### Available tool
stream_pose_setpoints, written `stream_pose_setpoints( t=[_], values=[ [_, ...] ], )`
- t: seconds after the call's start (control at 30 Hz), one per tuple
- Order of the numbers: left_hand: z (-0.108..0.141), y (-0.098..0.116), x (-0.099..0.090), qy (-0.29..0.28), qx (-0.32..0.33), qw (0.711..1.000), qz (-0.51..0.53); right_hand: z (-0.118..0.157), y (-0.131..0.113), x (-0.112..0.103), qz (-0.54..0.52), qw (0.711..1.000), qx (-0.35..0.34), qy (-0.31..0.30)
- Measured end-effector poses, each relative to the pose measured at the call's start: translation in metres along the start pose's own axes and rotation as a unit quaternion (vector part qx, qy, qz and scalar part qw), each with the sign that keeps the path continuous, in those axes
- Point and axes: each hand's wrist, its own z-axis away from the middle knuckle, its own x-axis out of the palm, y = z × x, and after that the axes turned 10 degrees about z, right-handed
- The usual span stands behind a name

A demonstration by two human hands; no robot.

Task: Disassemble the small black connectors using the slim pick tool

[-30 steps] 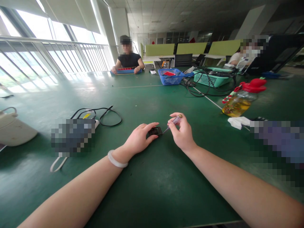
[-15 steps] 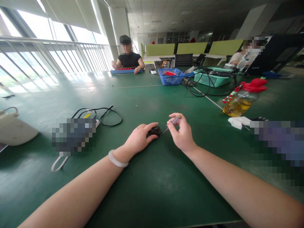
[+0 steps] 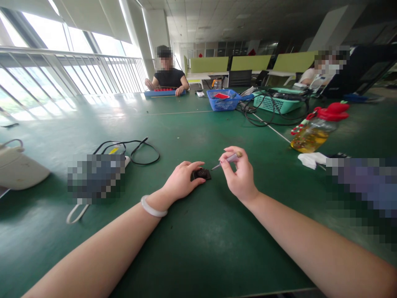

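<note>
My left hand grips a small black square part between thumb and fingers, low on the green table. What kind of part it is I cannot make out; its upper face shows a round shape. A small screwdriver with a pale, translucent handle and a brassy end cap is pinched in my right hand. Its thin shaft points left, and the tip sits just off the upper right corner of the black part, apparently apart from it.
A pixelated device with a black cable lies left, near a beige container. At right stand a red-lidded bottle and crumpled tissue. Farther back are a blue basket, a green basket with cables, and a seated person.
The screwdriver has tipped flatter, and its tip has risen from the right edge of the black part. My left hand has shifted slightly, with more of the part's top showing.
</note>
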Motion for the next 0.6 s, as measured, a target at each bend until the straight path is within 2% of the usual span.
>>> stream_pose_setpoints(
  t=[0.07, 0.3, 0.6],
  values=[
    [-0.0006, -0.0008, -0.0007, -0.001, -0.001, 1.000, 0.004, 0.0018, -0.0017, -0.0002, -0.026, 0.999, -0.018, 0.009],
    [-0.0018, -0.0008, -0.0027, -0.015, 0.006, 1.000, 0.018, 0.0073, -0.0060, 0.0002, -0.074, 0.995, -0.069, -0.024],
    [-0.0013, -0.0005, -0.0026, -0.020, 0.000, 0.999, 0.028, 0.0038, -0.0008, 0.0036, -0.076, 0.997, -0.025, -0.022]
  ],
)
